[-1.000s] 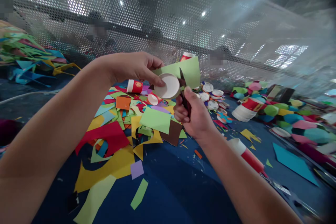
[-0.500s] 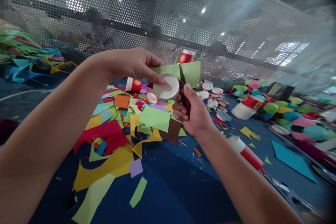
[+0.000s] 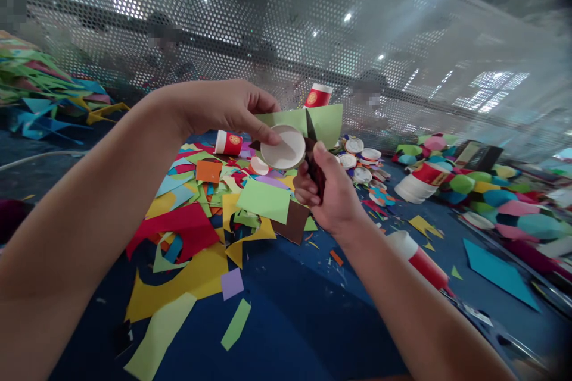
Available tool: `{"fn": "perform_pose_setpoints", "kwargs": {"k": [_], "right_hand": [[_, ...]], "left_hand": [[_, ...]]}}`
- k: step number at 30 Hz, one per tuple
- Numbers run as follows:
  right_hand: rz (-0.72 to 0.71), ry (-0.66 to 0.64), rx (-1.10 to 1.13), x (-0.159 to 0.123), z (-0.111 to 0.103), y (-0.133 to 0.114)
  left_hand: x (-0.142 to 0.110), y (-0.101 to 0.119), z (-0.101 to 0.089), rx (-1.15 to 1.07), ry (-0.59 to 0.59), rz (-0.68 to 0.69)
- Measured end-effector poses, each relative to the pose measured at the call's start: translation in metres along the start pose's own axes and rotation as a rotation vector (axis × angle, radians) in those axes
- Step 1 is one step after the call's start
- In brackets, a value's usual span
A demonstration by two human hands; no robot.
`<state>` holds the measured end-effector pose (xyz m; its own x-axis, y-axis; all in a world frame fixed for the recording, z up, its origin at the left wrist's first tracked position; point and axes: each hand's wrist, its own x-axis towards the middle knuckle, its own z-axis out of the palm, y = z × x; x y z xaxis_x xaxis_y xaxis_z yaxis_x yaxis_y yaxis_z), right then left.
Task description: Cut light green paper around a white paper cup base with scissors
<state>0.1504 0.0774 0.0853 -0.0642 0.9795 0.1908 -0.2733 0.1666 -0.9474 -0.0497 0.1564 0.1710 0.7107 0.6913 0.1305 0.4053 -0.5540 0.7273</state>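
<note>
My left hand (image 3: 250, 108) pinches a sheet of light green paper (image 3: 329, 124) together with a round white disc (image 3: 284, 152), thumb on the disc's face. The disc lies against the near side of the paper. Closed around the handles of dark scissors (image 3: 311, 128), my right hand (image 3: 328, 187) is just right of the disc. One scissor blade shows in front of the green paper beside the disc's right edge; the other blade is hidden. Below both hands lies a heap of coloured paper scraps, with a green piece (image 3: 263, 200) on top.
Red-and-white paper cups lie behind the heap (image 3: 229, 143) and at right (image 3: 420, 259). Stacked cups (image 3: 422, 181) and coloured paper pieces (image 3: 509, 208) fill the right side. A blue sheet (image 3: 499, 274) lies near the right edge. A perforated metal screen (image 3: 268, 24) stands behind, people beyond it.
Almost nothing differs. Both hands, the scissors, the disc and the green paper keep nearly the same position; the whole view shifts very slightly.
</note>
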Motion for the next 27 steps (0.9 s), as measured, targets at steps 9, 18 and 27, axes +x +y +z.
{"fn": "perform_pose_setpoints", "kwargs": {"k": [9,18,27], "right_hand": [[-0.04,-0.007,-0.024,-0.0005,-0.0008,-0.0004],[-0.041,-0.037,-0.039,-0.0013,-0.001,-0.0004],[-0.02,-0.059,-0.029,-0.002,-0.0015,0.0006]], "left_hand": [[0.0023,-0.0022,-0.0006,0.013,0.014,0.012],[-0.0028,-0.0005,-0.0025,-0.03,-0.024,0.053],[-0.0015,-0.0011,-0.0021,-0.037,0.005,0.106]]}}
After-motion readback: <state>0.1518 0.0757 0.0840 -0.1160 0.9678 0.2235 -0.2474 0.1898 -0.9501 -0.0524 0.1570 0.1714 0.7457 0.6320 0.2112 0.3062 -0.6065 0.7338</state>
